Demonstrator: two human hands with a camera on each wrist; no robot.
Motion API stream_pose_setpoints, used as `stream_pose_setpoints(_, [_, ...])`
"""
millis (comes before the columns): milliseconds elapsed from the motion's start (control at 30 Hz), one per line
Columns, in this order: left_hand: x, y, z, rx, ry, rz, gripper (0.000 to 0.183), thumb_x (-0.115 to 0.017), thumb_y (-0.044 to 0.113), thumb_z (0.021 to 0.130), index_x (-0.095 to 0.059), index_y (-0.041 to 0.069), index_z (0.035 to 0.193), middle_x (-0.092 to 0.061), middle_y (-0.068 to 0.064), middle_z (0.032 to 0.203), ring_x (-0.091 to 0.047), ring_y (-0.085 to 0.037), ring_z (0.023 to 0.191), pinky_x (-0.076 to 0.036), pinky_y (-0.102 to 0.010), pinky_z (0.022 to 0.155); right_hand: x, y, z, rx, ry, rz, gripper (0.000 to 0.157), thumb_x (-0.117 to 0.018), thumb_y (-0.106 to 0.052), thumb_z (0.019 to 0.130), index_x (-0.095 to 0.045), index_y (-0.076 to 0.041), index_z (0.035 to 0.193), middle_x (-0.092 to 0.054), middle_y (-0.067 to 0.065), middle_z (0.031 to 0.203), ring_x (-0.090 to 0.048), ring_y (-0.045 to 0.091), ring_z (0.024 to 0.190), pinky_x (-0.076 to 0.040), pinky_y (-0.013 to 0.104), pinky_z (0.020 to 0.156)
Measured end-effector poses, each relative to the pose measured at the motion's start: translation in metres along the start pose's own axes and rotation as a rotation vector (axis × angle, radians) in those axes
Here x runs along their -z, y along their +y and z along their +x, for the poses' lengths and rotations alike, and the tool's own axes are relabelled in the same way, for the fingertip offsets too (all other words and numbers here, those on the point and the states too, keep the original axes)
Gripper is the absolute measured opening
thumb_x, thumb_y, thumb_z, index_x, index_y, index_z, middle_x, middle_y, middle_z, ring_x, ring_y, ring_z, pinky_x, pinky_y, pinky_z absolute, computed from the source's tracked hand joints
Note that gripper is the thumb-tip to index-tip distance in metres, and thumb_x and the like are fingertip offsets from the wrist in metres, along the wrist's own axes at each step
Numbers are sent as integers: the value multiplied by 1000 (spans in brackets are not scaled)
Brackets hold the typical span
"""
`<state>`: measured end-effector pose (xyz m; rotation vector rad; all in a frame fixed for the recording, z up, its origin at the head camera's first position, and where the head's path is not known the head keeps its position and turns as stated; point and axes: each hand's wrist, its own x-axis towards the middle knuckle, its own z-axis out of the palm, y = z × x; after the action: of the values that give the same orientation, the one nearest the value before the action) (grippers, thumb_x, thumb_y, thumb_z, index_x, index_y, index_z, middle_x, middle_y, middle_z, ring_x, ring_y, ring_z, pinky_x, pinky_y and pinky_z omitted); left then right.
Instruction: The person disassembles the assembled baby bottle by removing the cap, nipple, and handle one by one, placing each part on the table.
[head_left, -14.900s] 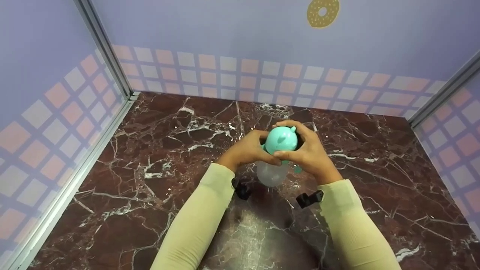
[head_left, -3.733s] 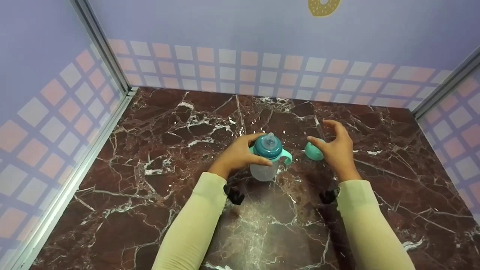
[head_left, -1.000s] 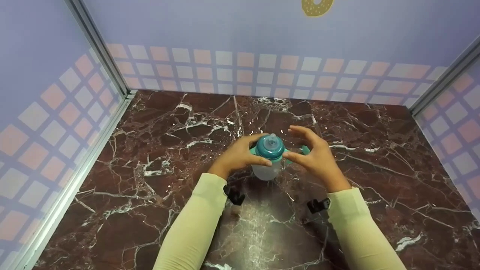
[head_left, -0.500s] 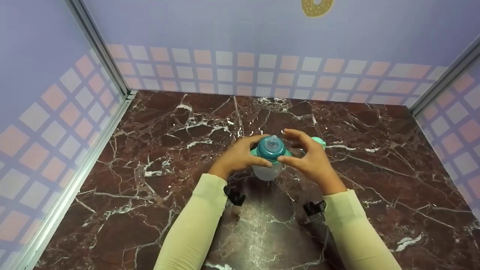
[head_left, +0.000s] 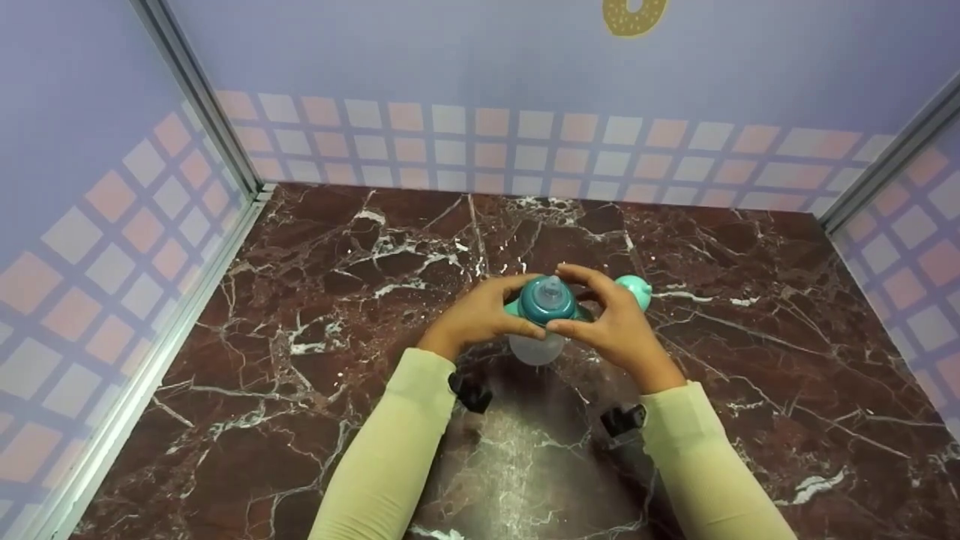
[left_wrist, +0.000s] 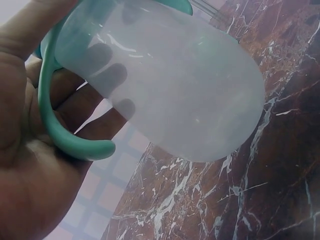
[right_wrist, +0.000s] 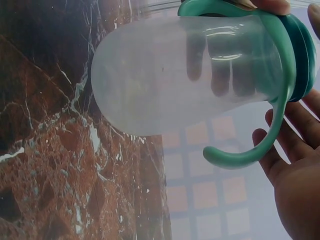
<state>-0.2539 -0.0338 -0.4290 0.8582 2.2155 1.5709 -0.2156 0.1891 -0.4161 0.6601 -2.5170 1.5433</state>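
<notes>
Upright between both hands is a baby bottle (head_left: pixel 536 349) with a frosted clear body, a teal collar ring (head_left: pixel 546 311) and a clear nipple (head_left: pixel 552 289) on top. My left hand (head_left: pixel 480 313) grips the bottle's neck from the left; several fingertips show through the wall in the left wrist view, below a curved mint handle (left_wrist: pixel 75 146). From the other side my right hand (head_left: pixel 621 326) has thumb and fingers round the collar ring. Another mint handle (right_wrist: pixel 240 159) curves past its fingers in the right wrist view. The mint cap (head_left: pixel 634 290), round with small ears, lies behind the right hand.
The dark red marbled table (head_left: pixel 315 420) meets a lilac wall (head_left: pixel 420 52) with pink and white squares at the back. Side panels (head_left: pixel 67 247) with metal corner posts (head_left: pixel 202 97) close off left and right. Black wrist mounts (head_left: pixel 471 392) hang below each hand.
Earlier both hands held the capped bottle; the cap then came off and was put down at right. My right hand has since moved left onto the collar ring, while the left keeps the bottle.
</notes>
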Motion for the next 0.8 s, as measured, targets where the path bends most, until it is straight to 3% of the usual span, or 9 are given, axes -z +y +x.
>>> stream_pose_setpoints(300, [0, 0, 0, 7, -22, -6, 76, -87, 24, 70, -53, 25, 139, -63, 6, 130, -57, -10, 120, -43, -36, 107, -4, 1, 0, 18, -13, -28, 79, -87, -28, 68, -53, -15, 138, -62, 2, 128, -60, 18, 112, -51, 35, 95])
stream_pose_setpoints(633, [1, 0, 1, 12, -44, -34, 74, -86, 26, 72, -54, 26, 138, -63, 7, 129, -58, -9, 119, -44, -35, 105, -6, 2, 2, -8, -32, 16, 79, -88, -29, 67, -54, -16, 137, -60, 2, 130, -60, 16, 113, -50, 44, 98])
stream_pose_setpoints(800, [2, 2, 1, 11, -52, -16, 76, -86, 29, 72, -52, 27, 140, -63, 7, 130, -58, -9, 119, -46, -33, 103, -7, 3, 3, -8, -48, 29, 81, -89, -29, 65, -54, -17, 137, -58, 3, 134, -59, 18, 117, -50, 41, 98])
